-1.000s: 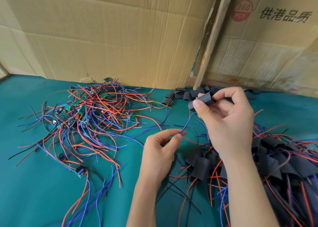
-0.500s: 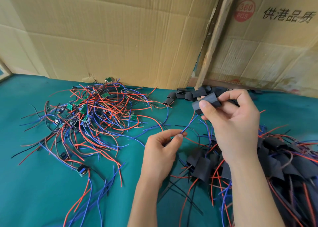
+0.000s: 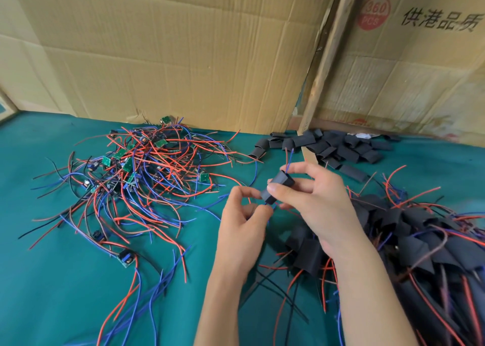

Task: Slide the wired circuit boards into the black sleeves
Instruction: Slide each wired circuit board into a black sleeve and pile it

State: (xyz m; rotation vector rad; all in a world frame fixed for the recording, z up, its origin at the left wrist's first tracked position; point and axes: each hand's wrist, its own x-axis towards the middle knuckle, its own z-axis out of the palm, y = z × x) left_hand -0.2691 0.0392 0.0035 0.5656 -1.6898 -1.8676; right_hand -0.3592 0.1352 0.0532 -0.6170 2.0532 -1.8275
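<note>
From the head view, a teal desk [image 3: 52,293] backs onto upright cardboard sheets [image 3: 170,57]. A tangle of wired circuit boards [image 3: 147,172] lies at left, loose black sleeves [image 3: 338,146] at the back, and sleeved boards [image 3: 420,235] heap at right, partly hidden by the right forearm. Above the desk's middle, the right hand [image 3: 312,201] pinches one black sleeve [image 3: 278,185], blue wire [image 3: 287,162] poking from its top. Just below it, the left hand [image 3: 244,222] pinches wires at the sleeve's lower end.
</note>
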